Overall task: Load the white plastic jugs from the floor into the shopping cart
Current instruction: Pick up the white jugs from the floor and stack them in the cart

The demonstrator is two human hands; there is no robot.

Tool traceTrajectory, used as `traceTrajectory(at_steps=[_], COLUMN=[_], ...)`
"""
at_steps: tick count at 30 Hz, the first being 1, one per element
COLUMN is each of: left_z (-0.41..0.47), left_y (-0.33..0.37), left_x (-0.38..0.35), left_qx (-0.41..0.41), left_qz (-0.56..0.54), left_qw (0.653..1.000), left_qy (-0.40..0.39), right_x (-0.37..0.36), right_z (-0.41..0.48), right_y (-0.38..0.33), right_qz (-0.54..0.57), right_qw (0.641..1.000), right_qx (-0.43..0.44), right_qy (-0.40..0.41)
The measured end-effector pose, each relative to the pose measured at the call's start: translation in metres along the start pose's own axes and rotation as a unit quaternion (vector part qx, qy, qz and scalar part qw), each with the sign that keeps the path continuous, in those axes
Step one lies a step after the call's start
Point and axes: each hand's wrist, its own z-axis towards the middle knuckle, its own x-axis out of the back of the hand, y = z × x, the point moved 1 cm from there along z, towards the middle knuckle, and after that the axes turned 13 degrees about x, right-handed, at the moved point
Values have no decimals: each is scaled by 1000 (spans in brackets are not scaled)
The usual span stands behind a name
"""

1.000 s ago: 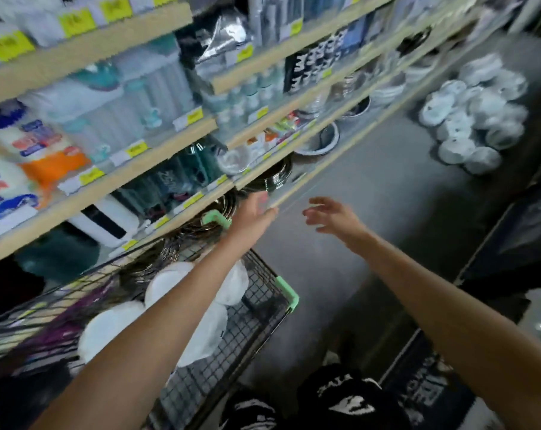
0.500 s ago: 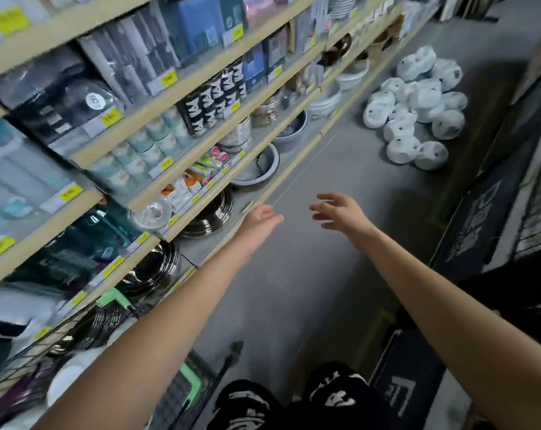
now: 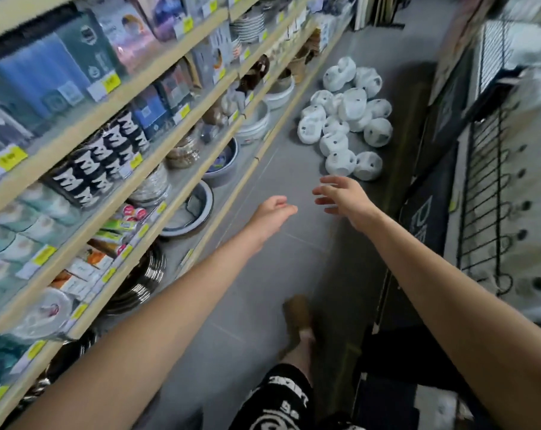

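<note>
Since the earlier frames the view had been carried along the aisle: the cart, seen at lower left a second before, was lost from sight, and the jugs (image 3: 351,103) were brought closer and lower in the picture. Both arms had been kept stretched forward throughout.

At the left, shelves (image 3: 225,206) were seen running away up the aisle, stocked with boxes and packets, with bowls (image 3: 190,212) set on the lowest level.

The left hand (image 3: 270,212) was held out above the grey floor (image 3: 263,274), its fingers loosely curled, and nothing was gripped in it. Below it, black printed shorts (image 3: 278,398) and a brown shoe (image 3: 297,315) were visible.

The right hand (image 3: 343,197) was held just beside the left, a little farther forward, its fingers spread and slightly bent. Nothing was held in it either. It was near the closest jugs but no contact was made.

The jugs were heaped together on the floor, beyond both hands and out from the shelf foot. How many lay there could not be told.

To the right, a dark mat (image 3: 427,212) was laid along the floor, and a black wire rack (image 3: 486,212) was seen beyond it.
</note>
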Motion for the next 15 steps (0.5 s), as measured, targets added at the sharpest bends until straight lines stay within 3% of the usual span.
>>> traceTrajectory(at_steps=[15], left_z=[227], left_y=[245], left_x=[-104], left_qx=[-18], left_qz=[59], left_qw=[995], left_qy=[-77], right_x=[160], right_z=[244], right_y=[5], right_qz=[42], right_qw=[991], right_qx=[-58], right_qy=[114])
